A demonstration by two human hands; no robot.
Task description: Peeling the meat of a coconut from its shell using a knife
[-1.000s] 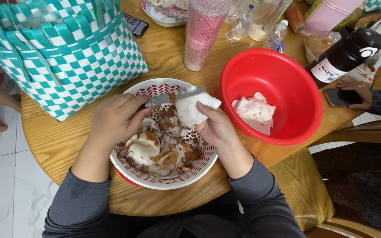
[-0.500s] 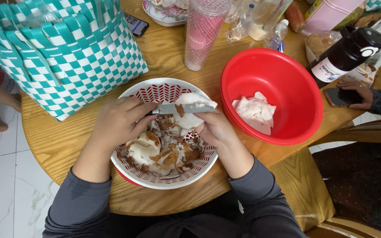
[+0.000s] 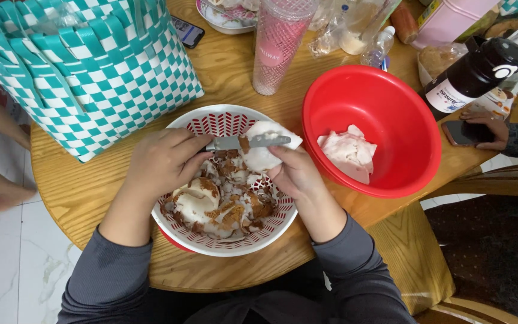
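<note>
One camera is sitting on the person's head and looking almost straight down onto the round wooden table [image 3: 91,198]. It is hanging close over the work, so both forearms are running in from the near edge and the white and red colander [image 3: 223,243] is filling the middle. The red bowl [image 3: 391,174] is lying to the right, the teal checked basket [image 3: 121,90] far left. No second view is sharing this scene.

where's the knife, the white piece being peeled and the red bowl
knife [image 3: 253,142], head view, on the flat of its blade
white piece [image 3: 262,157], head view, on its pale face below the blade
red bowl [image 3: 391,102], head view, on its bare inner wall
</note>
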